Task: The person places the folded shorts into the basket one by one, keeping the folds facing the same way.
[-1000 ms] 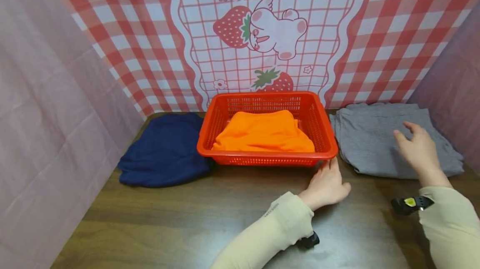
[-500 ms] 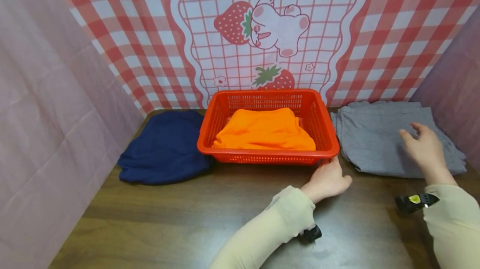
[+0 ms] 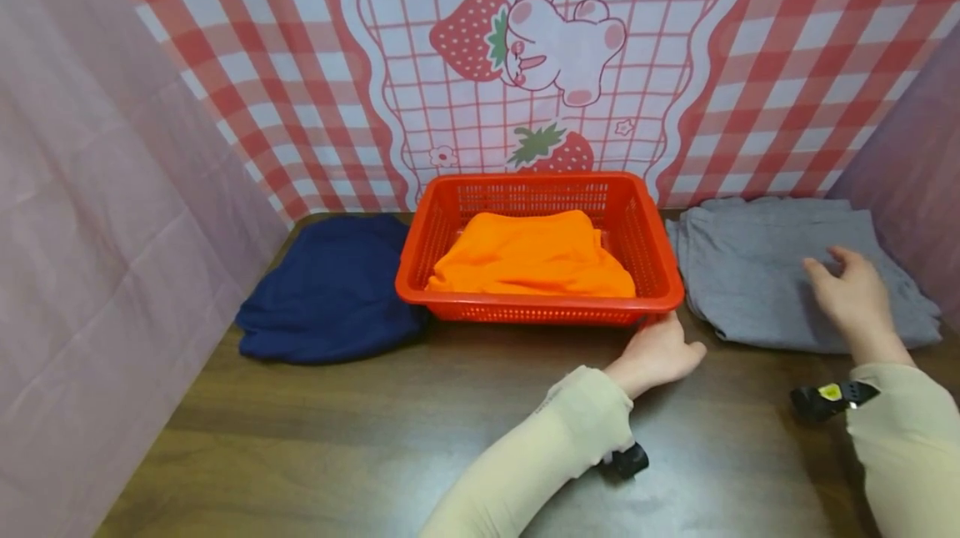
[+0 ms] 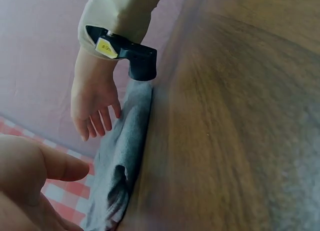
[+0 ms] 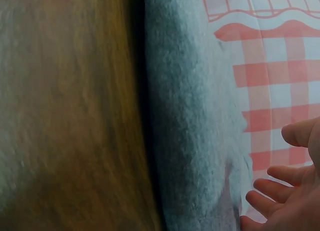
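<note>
A red plastic basket [image 3: 540,304] with perforated walls holds a folded orange cloth [image 3: 532,254]. My left hand [image 3: 660,352] is at the basket's front right corner, its fingertips by the underside of the rim and partly hidden there. Its thumb points away to the right. Over the folded grey cloth [image 3: 750,271], right of the basket, my right hand [image 3: 855,296] hovers with relaxed, spread fingers and nothing in it. The right wrist view shows that hand's fingers [image 5: 280,191] apart, beside the grey cloth.
A folded navy cloth [image 3: 330,296] lies left of the basket on the brown wooden table [image 3: 337,429]. Behind stands a red-and-white checked curtain [image 3: 277,62] with strawberries. Plain pinkish curtains [image 3: 112,188] close off both sides.
The head view has shifted a little, so the basket and cloths sit slightly higher in it. My hands keep almost the same places beside the basket and above the grey cloth.
</note>
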The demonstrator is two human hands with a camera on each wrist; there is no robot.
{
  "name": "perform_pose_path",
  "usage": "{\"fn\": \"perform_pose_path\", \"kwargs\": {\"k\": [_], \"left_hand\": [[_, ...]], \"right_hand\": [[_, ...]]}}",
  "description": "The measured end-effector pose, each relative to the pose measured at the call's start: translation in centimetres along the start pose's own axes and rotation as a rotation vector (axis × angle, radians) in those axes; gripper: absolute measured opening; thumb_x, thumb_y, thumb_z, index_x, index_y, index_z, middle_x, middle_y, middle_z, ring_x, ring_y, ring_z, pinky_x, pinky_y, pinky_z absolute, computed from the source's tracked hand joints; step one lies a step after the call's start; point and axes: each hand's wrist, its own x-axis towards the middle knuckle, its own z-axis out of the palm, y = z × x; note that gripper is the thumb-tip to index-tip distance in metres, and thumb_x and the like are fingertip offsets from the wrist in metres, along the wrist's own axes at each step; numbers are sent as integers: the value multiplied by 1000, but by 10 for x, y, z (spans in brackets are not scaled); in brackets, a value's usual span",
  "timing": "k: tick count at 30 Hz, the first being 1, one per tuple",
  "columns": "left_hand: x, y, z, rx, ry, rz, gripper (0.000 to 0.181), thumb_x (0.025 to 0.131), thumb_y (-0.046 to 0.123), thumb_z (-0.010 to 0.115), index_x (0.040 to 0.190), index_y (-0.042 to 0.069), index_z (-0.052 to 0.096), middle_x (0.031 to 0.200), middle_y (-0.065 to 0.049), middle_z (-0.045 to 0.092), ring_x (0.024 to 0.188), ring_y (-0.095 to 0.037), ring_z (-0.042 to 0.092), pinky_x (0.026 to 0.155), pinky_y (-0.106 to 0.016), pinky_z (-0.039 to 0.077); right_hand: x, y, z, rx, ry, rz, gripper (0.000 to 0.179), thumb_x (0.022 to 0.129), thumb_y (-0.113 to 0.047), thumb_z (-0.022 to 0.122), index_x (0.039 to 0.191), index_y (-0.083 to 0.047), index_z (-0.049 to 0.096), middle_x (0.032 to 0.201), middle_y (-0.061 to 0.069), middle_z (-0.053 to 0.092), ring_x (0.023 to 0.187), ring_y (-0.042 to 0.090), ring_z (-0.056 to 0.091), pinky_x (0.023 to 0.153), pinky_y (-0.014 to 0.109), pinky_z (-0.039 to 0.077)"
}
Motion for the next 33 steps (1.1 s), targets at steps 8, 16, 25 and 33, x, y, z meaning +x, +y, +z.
{"fn": "perform_pose_path", "kwargs": {"k": [8,16,25,33], "left_hand": [[4,7,0,-192,-10,-47,61,83,30,58,138,17,35,133,9,45,116,-5,46,94,-19,38],[9,14,11,-372,-4,-92,76,79,26,66,142,17,25,145,8,28,130,-4,28,103,-18,29],[9,16,9,-393,-54,-113,74,80,27,64,142,20,25,145,11,26,130,-3,28,103,-21,29],[11,20,11,-452,-47,-133,75,79,25,66,142,18,26,144,10,27,128,-3,30,102,-21,31]], "right_hand": [[1,2,-6,-32,21,25,67,95,-36,29,139,11,12,136,40,20,122,55,23,95,62,24],[6,13,-5,-146,119,117,64,94,-31,32,138,13,17,133,39,26,122,53,24,99,59,23],[10,23,-9,-209,115,219,66,92,-33,31,138,13,15,135,40,19,123,56,19,95,65,20],[13,36,-12,-240,90,252,71,92,-36,30,138,14,11,135,41,17,123,56,18,96,63,20]]}}
